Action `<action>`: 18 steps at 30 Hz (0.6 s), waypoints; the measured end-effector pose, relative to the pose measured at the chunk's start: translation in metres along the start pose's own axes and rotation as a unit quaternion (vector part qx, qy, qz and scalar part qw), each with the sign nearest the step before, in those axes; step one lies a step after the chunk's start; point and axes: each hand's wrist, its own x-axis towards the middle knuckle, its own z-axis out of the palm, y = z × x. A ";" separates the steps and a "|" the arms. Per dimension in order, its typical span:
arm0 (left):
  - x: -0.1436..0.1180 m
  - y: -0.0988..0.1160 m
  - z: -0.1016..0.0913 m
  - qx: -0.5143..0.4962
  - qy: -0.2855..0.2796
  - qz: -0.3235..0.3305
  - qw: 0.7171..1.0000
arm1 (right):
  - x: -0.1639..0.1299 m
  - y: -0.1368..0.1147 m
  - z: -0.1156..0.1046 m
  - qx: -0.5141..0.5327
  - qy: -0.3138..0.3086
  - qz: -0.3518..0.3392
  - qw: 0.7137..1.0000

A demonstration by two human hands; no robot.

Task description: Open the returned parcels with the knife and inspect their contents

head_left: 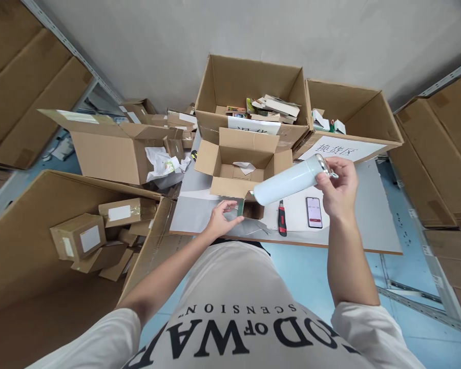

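Note:
A pale blue insulated bottle (286,182) with a shiny metal cap is gripped at its cap end by my right hand (340,187). It is tilted, and its base points left and down over a small open box (254,210) with a green edge. My left hand (223,221) has its thumb and fingers around the left side of that small box at the table's front edge. Just behind stands an open cardboard box (230,185) with its flaps spread and a scrap of white paper inside. A red and black utility knife (281,219) lies to the right of the small box.
A phone (314,212) lies on the white table (363,215). Two large cartons, one left (249,82) and one right (349,107), stand at the back with small packages inside. On the left, a big carton (19,205) holds several parcels, beside another open carton (107,159).

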 end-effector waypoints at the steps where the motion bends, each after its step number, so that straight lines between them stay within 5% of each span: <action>1: 0.001 -0.004 0.000 0.043 -0.015 0.014 0.999 | -0.006 0.002 0.001 -0.002 0.010 -0.014 1.000; 11: 0.040 -0.010 0.012 0.186 -0.174 0.113 0.960 | -0.069 0.027 0.014 -0.077 -0.017 -0.126 0.989; 18: 0.049 -0.017 0.014 0.192 -0.205 0.103 0.954 | -0.087 0.026 0.021 -0.140 -0.094 -0.151 0.974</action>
